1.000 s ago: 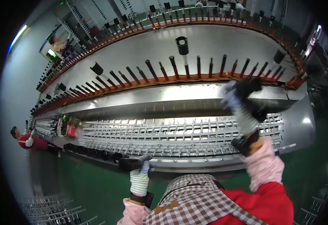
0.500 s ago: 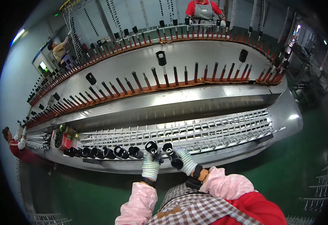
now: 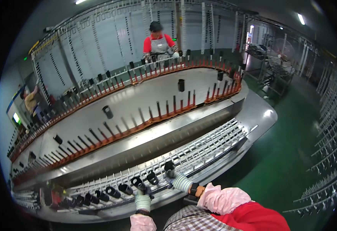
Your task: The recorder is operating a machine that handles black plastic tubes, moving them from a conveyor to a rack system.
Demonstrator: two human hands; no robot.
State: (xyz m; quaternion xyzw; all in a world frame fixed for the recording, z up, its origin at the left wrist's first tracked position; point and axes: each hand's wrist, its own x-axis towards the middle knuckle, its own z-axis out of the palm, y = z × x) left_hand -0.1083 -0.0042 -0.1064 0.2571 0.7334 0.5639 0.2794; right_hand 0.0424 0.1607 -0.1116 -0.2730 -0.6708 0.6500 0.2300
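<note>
My left hand (image 3: pixel 142 201), in a striped glove, is closed at a black hollow cylinder (image 3: pixel 137 182) on the rack's front bar; its fingertips are partly hidden. To the right, my gloved right hand (image 3: pixel 180 182) grips another black cylinder (image 3: pixel 169 166), held upright over the metal racks (image 3: pixel 199 154). Between the hands a third black cylinder (image 3: pixel 152 177) sits tilted on the same bar. Several more black cylinders (image 3: pixel 112 192) line the bar to the left, open ends up.
Behind the racks runs a curved conveyor (image 3: pixel 153 122) with upright red and dark pins, a few carrying black cylinders (image 3: pixel 181 85). A co-worker (image 3: pixel 159 44) stands across it, another person (image 3: pixel 30 101) at far left. Racks with small hooks (image 3: pixel 322 169) hang at right over the green floor (image 3: pixel 270 169).
The view has turned to the right. The cylinder that was beside my right hand now sits on the bar, and my right hand has raised the other one upright. My left hand stays at its cylinder.
</note>
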